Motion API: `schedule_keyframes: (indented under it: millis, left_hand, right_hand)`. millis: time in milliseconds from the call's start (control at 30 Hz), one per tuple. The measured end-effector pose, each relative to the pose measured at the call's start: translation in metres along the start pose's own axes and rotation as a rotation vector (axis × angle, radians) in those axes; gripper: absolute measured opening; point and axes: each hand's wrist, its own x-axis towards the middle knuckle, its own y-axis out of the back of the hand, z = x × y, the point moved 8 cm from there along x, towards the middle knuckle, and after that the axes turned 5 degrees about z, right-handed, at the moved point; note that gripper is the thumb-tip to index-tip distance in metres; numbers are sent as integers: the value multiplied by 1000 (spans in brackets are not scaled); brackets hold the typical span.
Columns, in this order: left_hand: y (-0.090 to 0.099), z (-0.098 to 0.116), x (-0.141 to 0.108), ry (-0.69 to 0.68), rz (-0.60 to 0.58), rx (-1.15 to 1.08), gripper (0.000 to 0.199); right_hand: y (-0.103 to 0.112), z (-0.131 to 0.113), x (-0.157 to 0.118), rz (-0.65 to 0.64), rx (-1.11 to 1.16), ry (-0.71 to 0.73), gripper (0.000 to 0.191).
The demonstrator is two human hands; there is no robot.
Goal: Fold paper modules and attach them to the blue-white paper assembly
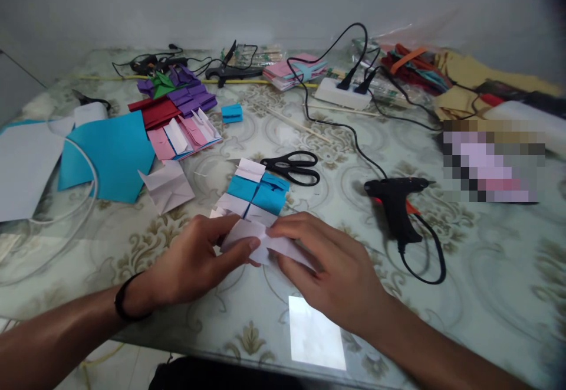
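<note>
- Pinching folded white paper (247, 229) btw. left fingers (239, 251), closed w/ thumb on top; can't tell grip underneath.
- Gripping same paper's other side w/ right fingers (294, 230), also closed on it.
- For a clean crease, prob. best to line up edges 1st, hold steady on left, then press lightly outward on right.
- Just beyond fingers: blue & white folded pcs. (260, 192) on tabletop (221, 319); best not nudged.
- Past those: black scissors (289, 169).
- Left of left fingers, bit farther: creased white sheet (168, 189).
- Well right of right fingers: glue gun (395, 207), showing red glow; poss. hot, so avoid brushing.
- Farthest ahead: white power strip (340, 94).
</note>
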Motion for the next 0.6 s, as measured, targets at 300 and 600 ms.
schedule_keyframes:
  millis: [300,600]
  left_hand:
    - [1,4,0,-60,27,78,33]
    - [-9,10,-6,-224,100,220,18]
  right_hand:
    - [-1,-4,-4,36,58,58,24]
    - [-6,0,-3,-7,74,3,24]
